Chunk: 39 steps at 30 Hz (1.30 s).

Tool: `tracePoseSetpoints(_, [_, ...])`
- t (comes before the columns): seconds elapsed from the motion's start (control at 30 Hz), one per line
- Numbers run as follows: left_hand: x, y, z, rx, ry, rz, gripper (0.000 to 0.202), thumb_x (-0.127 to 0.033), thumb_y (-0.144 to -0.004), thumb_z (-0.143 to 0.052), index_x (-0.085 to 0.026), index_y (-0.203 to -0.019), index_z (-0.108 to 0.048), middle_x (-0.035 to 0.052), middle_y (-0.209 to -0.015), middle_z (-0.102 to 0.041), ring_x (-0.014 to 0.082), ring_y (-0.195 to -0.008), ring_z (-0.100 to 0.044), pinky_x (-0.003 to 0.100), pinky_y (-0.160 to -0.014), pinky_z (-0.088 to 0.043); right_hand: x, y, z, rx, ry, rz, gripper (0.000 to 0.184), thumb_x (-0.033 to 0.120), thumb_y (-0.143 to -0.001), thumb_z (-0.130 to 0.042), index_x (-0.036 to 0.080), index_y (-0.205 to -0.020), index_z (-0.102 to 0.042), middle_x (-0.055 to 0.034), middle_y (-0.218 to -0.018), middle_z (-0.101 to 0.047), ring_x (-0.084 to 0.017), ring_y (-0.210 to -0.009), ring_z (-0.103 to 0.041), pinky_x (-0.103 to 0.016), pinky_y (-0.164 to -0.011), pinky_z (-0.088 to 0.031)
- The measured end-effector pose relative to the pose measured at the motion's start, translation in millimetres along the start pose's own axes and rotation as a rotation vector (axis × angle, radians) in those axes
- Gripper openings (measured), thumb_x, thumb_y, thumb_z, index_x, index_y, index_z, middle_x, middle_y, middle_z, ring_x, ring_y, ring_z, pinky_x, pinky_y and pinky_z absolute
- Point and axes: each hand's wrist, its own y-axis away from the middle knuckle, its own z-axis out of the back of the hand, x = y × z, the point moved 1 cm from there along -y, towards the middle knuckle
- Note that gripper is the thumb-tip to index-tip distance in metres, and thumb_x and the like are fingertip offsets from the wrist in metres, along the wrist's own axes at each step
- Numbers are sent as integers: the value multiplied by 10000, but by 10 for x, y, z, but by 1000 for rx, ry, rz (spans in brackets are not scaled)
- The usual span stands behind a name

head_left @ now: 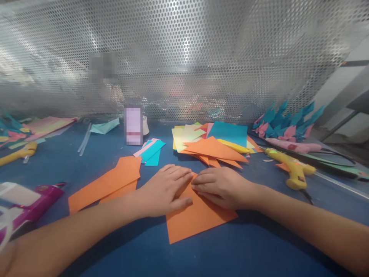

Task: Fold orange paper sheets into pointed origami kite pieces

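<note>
A sheet of orange paper (191, 223) lies on the blue table with one corner toward me; its far part is hidden under my hands. My left hand (165, 190) rests palm down on the sheet's left side, fingers stretched out and thumb apart. My right hand (220, 188) lies on the sheet's right side, its fingers pointing left and pressing on the paper. The fingertips of both hands nearly meet at the sheet's far end. Neither hand grips the paper. More orange paper pieces (115, 181) lie to the left, beside my left forearm.
Beyond my hands lie folded orange papers (215, 150) and a blue sheet (227, 131). A yellow glue gun (294, 165) sits to the right, a purple-and-white device (43, 200) to the left. A phone (134, 125) stands upright before the perforated metal panel (184, 57).
</note>
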Motion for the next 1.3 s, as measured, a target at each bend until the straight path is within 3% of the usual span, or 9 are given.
tracePoseSetpoints(0.1, [13,-10,17,-4,26,4,494,-456,-894,-472,-182,-1304,-449,108,-1318,-504,271,-1208,-454,422,-1029,-325,8,-12,4,-32,-50,-47,246,156,-910,-436,138,-919,-681,-83,-898,-701,-186,-838,-627,-310,-730,-490])
tracePoseSetpoints(0.23, [12,-18,43,-5,14,16,501,-473,-875,-488,-181,-1282,-470,111,-1274,-520,285,-1125,-500,440,-985,-363,12,-35,-12,-100,-127,-264,232,164,-886,-445,157,-790,-656,-61,-815,-682,-166,-755,-614,-285,-671,-466])
tracePoseSetpoints(0.4, [-38,-5,59,4,-30,21,469,-445,-886,-479,-161,-1259,-486,119,-1257,-529,278,-1128,-499,465,-1040,-298,1,-37,-65,-77,1,-416,161,128,-868,-442,129,-898,-600,-88,-852,-654,-203,-787,-581,-316,-688,-444])
tracePoseSetpoints(0.53, [-71,7,61,7,-59,33,416,-424,-909,-434,-168,-1231,-499,119,-1271,-524,291,-1176,-470,468,-1044,-293,-41,-48,-55,82,90,-396,184,63,-842,-443,142,-847,-608,-63,-749,-632,-195,-714,-579,-287,-633,-411])
tracePoseSetpoints(0.63, [-74,3,66,10,-57,33,385,-414,-914,-424,-177,-1205,-508,112,-1210,-547,284,-1109,-510,471,-1014,-312,-90,-53,5,162,109,-357,189,32,-807,-481,152,-776,-623,-51,-710,-634,-184,-675,-588,-273,-610,-407])
tracePoseSetpoints(0.8, [-70,-5,76,34,-62,17,289,-378,-909,-434,-209,-1114,-548,85,-1105,-554,245,-963,-549,449,-958,-344,-167,-5,117,287,19,-409,306,-46,-704,-491,185,-797,-670,-46,-829,-661,-184,-751,-614,-265,-642,-427])
tracePoseSetpoints(0.97, [-78,5,77,40,-79,21,282,-374,-914,-425,-216,-1117,-542,87,-1140,-537,240,-951,-544,453,-964,-339,-230,56,178,296,-34,-502,247,-7,-735,-511,188,-743,-663,-21,-778,-662,-165,-712,-603,-240,-608,-404])
tracePoseSetpoints(1.13, [-85,17,74,68,-89,34,307,-382,-923,-420,-215,-1159,-524,88,-1165,-527,246,-987,-544,503,-1029,-283,-222,45,220,311,-104,-562,281,8,-752,-490,212,-834,-666,-6,-814,-673,-164,-751,-599,-236,-631,-383])
tracePoseSetpoints(1.3, [-92,11,82,73,-97,49,335,-374,-917,-431,-228,-1210,-500,87,-1187,-521,252,-989,-549,510,-1031,-292,-100,-16,252,346,-70,-576,354,-47,-676,-448,212,-846,-618,4,-742,-633,-146,-656,-559,-216,-529,-304])
